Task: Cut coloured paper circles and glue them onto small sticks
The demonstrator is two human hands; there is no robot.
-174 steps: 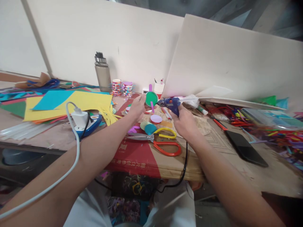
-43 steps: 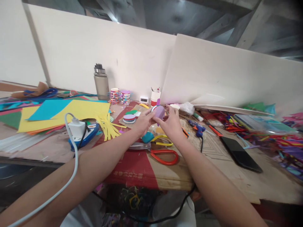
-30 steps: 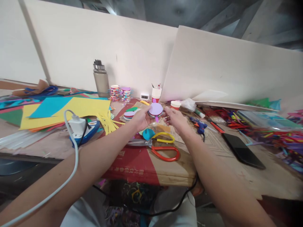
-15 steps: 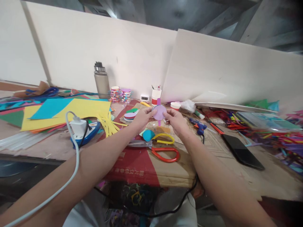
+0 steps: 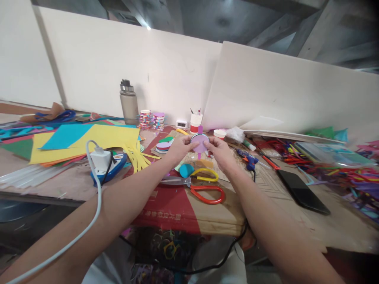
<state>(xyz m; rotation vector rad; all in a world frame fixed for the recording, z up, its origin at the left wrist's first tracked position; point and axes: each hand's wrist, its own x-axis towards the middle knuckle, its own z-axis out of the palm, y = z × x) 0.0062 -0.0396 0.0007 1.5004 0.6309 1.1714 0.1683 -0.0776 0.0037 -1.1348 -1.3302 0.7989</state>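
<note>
A round purple paper disc (image 5: 200, 144) with purple strips sticking out at top and bottom is held up over the table. My left hand (image 5: 181, 148) pinches its left edge, thumb on the near face. On the opposite edge, my right hand (image 5: 218, 149) grips it the same way. A dark and white rim shows behind the disc's upper edge. Below the hands lie scissors (image 5: 207, 194) with one red and one yellow handle, beside a blue paper circle (image 5: 186, 170). To the left is a small stack of coloured discs (image 5: 164, 147).
Yellow sheets (image 5: 112, 136) and a plug on a blue power strip (image 5: 111, 169) lie left. A bottle (image 5: 129, 104) and pen cup (image 5: 196, 120) stand behind. A glue gun (image 5: 251, 161), phone (image 5: 302, 191) and coloured strips (image 5: 355, 177) lie right. A white cable (image 5: 96, 213) crosses my left forearm.
The purple disc has tilted, so more of the dark and white rim shows along its top. Both hands keep their grip; the whole view has shifted slightly.
</note>
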